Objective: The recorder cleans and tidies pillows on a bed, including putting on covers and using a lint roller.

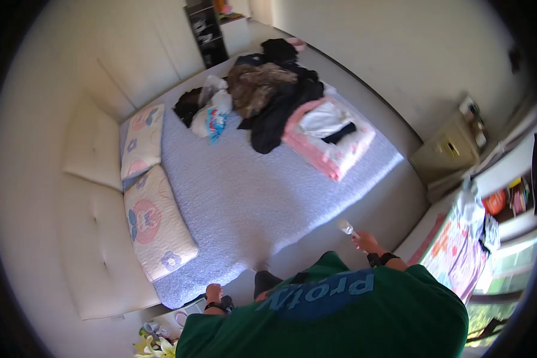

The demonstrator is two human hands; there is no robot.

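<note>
My right hand (370,243) is closed around the thin handle of a small brush-like tool (345,226) with a pale, whitish head. It holds the tool out over the floor, just off the near right edge of the bed. My left hand (213,292) hangs low beside the bed's near edge, close to the pillow end. Its fingers look curled in, and nothing shows in them. Both wrists wear dark bands. The bed (232,191) has a fuzzy lavender cover.
Two patterned pillows (161,224) lie against the cream headboard (101,238). Dark and brown clothes (259,89), plastic bags (212,113) and a folded pink blanket (316,149) with white cloth on top lie farther across. A beige cabinet (447,152) stands right; flowers (155,346) are at lower left.
</note>
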